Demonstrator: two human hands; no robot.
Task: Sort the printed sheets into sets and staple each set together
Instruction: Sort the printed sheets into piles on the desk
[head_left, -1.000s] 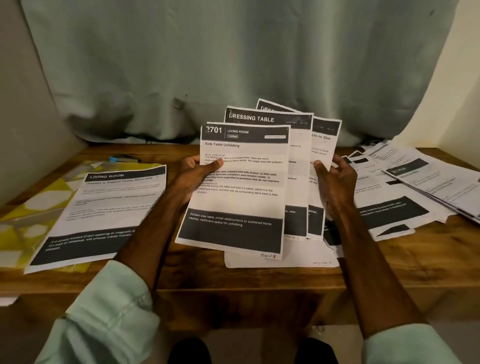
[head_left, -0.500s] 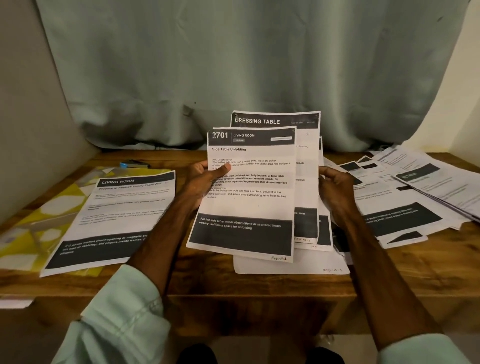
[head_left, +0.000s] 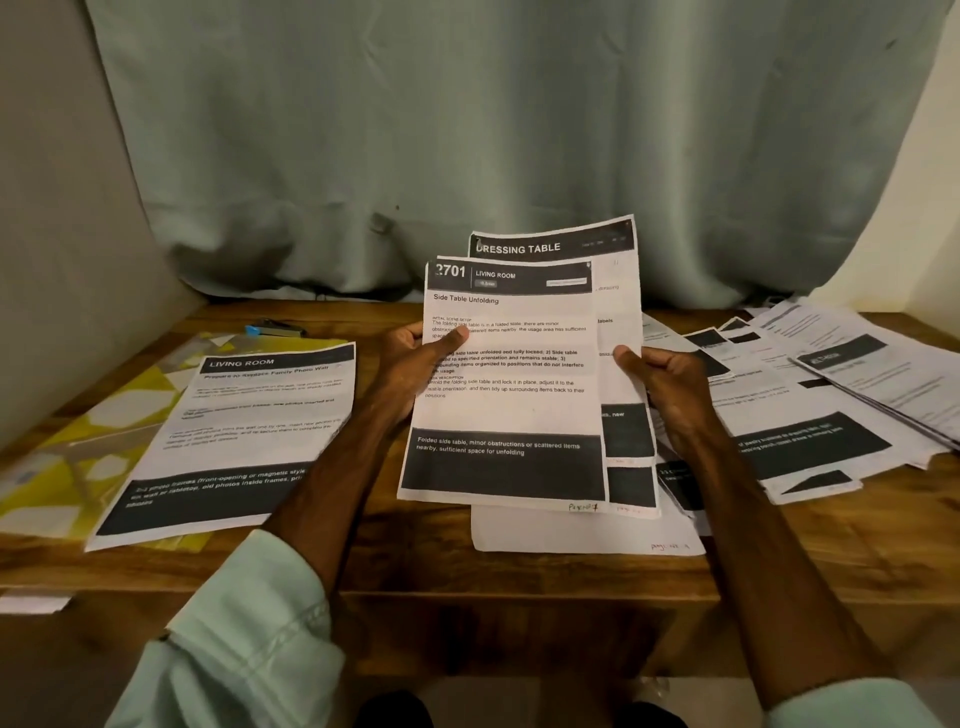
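I hold a small stack of printed sheets upright above the wooden table (head_left: 519, 571). My left hand (head_left: 415, 364) grips the left edge of the front sheet (head_left: 509, 410), headed "2701 Living Room, Side Table Unfolding", thumb on its face. My right hand (head_left: 665, 384) grips the right edge of the sheets behind it, the nearest headed "Dressing Table" (head_left: 613, 249). A blank-looking sheet (head_left: 582, 530) lies flat under them. A "Living Room" sheet (head_left: 239, 431) lies at the left. A blue-tipped stapler (head_left: 275, 329) rests at the back left.
A spread of loose printed sheets (head_left: 810, 415) covers the right of the table. A yellow patterned folder (head_left: 78, 441) lies under the left sheet. A grey-green curtain (head_left: 467, 130) hangs behind the table, a wall closes the left side.
The fanned back sheets have been drawn together behind the front sheet, and my right hand has closed in on their right edge. The view has shifted slightly.
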